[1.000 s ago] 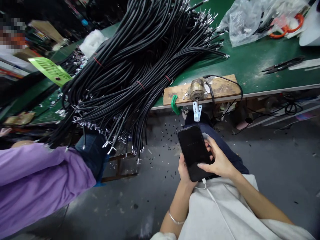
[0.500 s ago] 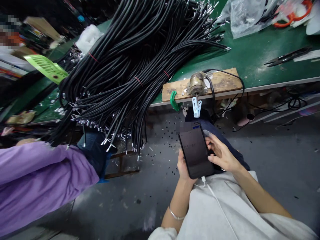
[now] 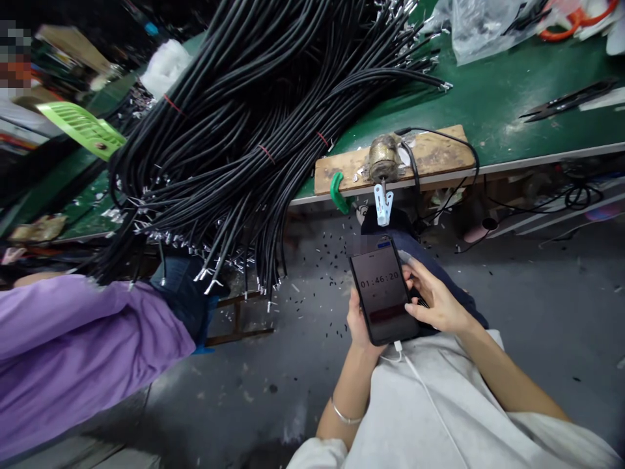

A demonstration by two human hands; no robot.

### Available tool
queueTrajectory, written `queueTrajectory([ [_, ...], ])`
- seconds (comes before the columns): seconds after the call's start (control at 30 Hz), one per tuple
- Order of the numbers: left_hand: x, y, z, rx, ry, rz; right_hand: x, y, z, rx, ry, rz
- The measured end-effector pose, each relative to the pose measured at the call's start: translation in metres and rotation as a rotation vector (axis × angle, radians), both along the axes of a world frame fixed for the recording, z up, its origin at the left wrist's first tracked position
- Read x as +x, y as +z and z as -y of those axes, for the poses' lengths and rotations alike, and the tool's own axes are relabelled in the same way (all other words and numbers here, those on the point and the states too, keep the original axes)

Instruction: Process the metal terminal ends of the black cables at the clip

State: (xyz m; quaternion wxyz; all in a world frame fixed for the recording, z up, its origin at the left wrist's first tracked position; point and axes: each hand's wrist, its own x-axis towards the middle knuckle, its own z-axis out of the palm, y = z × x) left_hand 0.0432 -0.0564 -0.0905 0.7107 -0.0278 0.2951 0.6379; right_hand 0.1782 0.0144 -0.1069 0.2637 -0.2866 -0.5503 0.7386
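A black smartphone (image 3: 383,303) rests over my lap, its dim screen reading 01:46:20. My left hand (image 3: 359,327) is closed around its left side and lower edge, with part of the palm hidden beneath it. On the other side, my right hand (image 3: 434,301) grips the right edge between thumb and fingers; a grey covering shows on one fingertip. A white charging cable (image 3: 415,371) is plugged into the phone's bottom end. Just beyond the phone, a pale blue clothes peg (image 3: 383,205) sits on the shaft of a small motor (image 3: 384,158).
Black cables (image 3: 273,124) with stripped ends lie heaped on the green table (image 3: 508,137), some hanging over its edge. The motor stands on a wooden board (image 3: 444,153). Black pliers-like cutters (image 3: 569,101) and orange-handled scissors (image 3: 561,32) lie right. A person in a purple top (image 3: 97,352) sits left.
Digits on the phone's screen are now clearly legible, where before they were faint. The view has shifted slightly; both hands keep their hold on the phone.
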Motion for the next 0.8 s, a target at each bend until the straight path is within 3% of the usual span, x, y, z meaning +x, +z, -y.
queueTrajectory([
  [0.27, -0.001, -0.003, 0.001, -0.012, -0.02, -0.007, 0.0, -0.005, 0.001, 0.04, -0.011, 0.017],
  [0.57, -0.007, -0.011, 0.007, 0.071, -0.017, 0.005, -0.001, -0.016, 0.0, 0.227, -0.015, -0.045],
  [0.8, -0.014, -0.013, 0.012, 0.054, -0.009, -0.006, -0.005, -0.018, 0.003, 0.278, 0.024, -0.026],
])
